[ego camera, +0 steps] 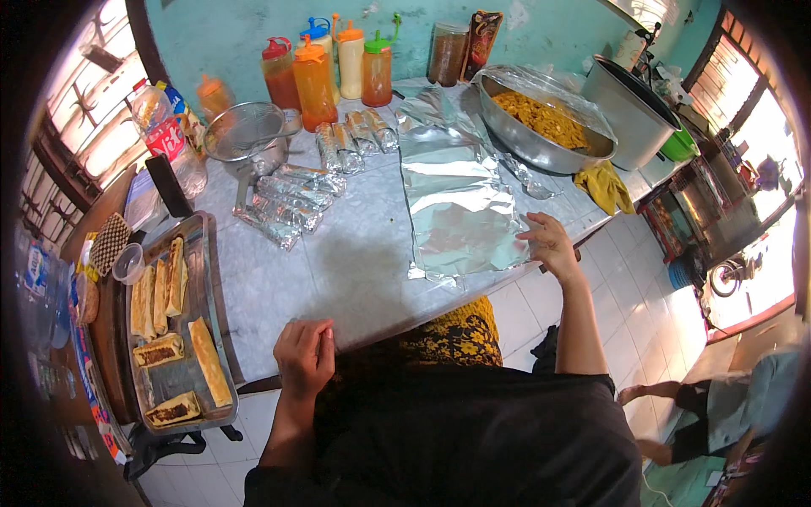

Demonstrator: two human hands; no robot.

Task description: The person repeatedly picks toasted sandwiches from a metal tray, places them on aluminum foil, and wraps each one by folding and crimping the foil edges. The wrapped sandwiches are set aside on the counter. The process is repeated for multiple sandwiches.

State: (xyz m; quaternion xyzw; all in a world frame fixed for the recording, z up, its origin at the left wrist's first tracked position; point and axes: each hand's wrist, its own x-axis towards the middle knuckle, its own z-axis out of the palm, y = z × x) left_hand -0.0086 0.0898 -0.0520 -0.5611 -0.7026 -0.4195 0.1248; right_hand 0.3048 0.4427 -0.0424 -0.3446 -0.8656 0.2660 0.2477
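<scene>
My right hand (pixel 550 246) is at the right edge of a flat sheet of aluminium foil (pixel 462 209), fingers spread, fingertips at or just over its corner. Loosely curled, my left hand (pixel 305 352) rests by the table's near edge; nothing shows in it. Several foil-wrapped rolls (pixel 298 196) lie left of the sheet, browned tops showing on some. Further left, a metal tray (pixel 218 361) holds several browned, unwrapped rolls (pixel 209 361). Behind the sheet to the right, a steel bowl (pixel 545 149) of yellow-orange shredded filling (pixel 538 120) is partly covered with clear plastic.
Several squeeze bottles (pixel 313 89) stand along the wall. A strainer (pixel 246 133) sits over a metal pot at the back left, near a plastic bottle (pixel 171 142). A large pot (pixel 624 114) and yellow cloth (pixel 605 187) are right. Another person (pixel 722 405) is at the far lower right.
</scene>
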